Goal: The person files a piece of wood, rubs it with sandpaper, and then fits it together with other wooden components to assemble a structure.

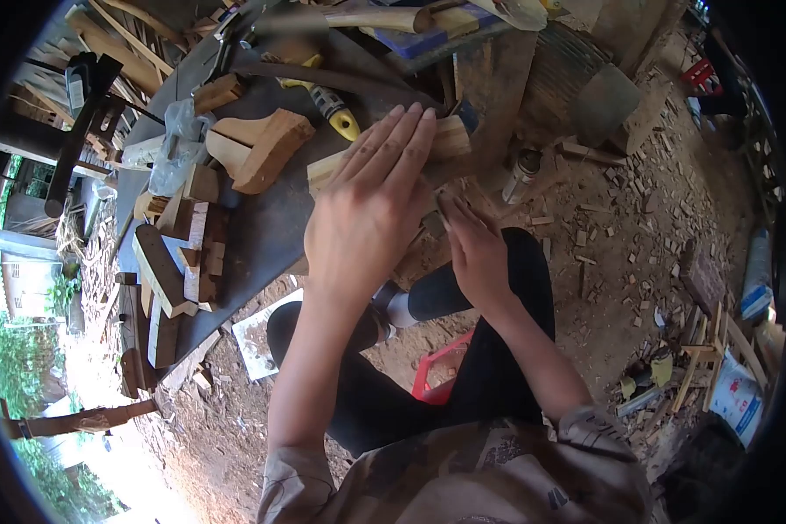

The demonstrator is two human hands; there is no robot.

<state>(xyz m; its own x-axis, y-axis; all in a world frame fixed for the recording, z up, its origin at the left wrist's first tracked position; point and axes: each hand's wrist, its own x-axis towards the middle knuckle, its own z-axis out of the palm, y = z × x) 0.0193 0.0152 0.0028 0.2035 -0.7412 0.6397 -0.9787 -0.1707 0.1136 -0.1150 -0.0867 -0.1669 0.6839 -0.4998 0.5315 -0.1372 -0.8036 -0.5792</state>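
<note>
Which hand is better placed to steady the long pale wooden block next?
Left hand, I'd judge: its fingers lie across the wooden block; the right hand sits below it in view.

My left fingers cover the middle of the wooden block. I can't tell what my right fingers touch. My legs partly hide 1 red plastic thing; something blurs atop the view.

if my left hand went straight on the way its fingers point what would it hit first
Your left hand would probably meet the dark curved strip just beyond its fingertips first, though their relative heights are unclear from this view.
</note>
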